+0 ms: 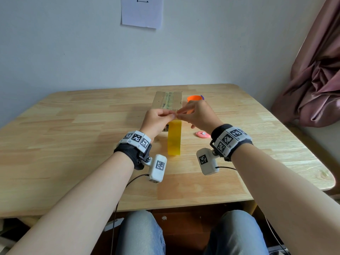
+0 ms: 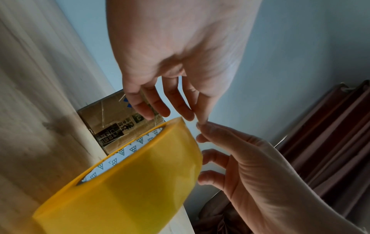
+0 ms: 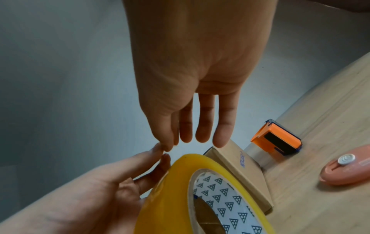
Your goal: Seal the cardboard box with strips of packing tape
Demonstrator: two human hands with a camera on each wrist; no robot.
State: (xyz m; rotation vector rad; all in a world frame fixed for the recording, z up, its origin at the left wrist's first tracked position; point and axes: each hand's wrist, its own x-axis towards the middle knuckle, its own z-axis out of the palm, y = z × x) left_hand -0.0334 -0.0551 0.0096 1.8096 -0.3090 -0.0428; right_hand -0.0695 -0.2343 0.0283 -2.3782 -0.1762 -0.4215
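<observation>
- On the wooden table point(image 1: 77, 137), head view: a yellow roll of packing tape point(image 1: 174, 138) stands on edge just in front of the cardboard box point(image 1: 168, 100), whose top seam already carries a strip. Left hand point(image 1: 158, 120) & right hand point(image 1: 197, 115) meet above the roll, fingertips pinched together at its top; whether they pinch the tape's loose end can't be told. Orange tape dispenser point(image 1: 194, 98) sits right of the box, pink cutter point(image 1: 203, 134) nearer the person.
- Left wrist view: left hand point(image 2: 176, 52) reaches down, thumb & forefinger tips pressed against the right hand's point(image 2: 250, 161) fingertips, just above the roll point(image 2: 128, 186). Box point(image 2: 112, 126) w/ printed labels lies behind.
- Right wrist view: right hand point(image 3: 192, 66) w/ fingers mostly straight, forefinger & thumb meeting the left hand's point(image 3: 96, 194) tips over the roll point(image 3: 170, 194). Box point(image 3: 240, 171), dispenser point(image 3: 276, 139), cutter point(image 3: 346, 167) beyond, on the table point(image 3: 330, 98).
</observation>
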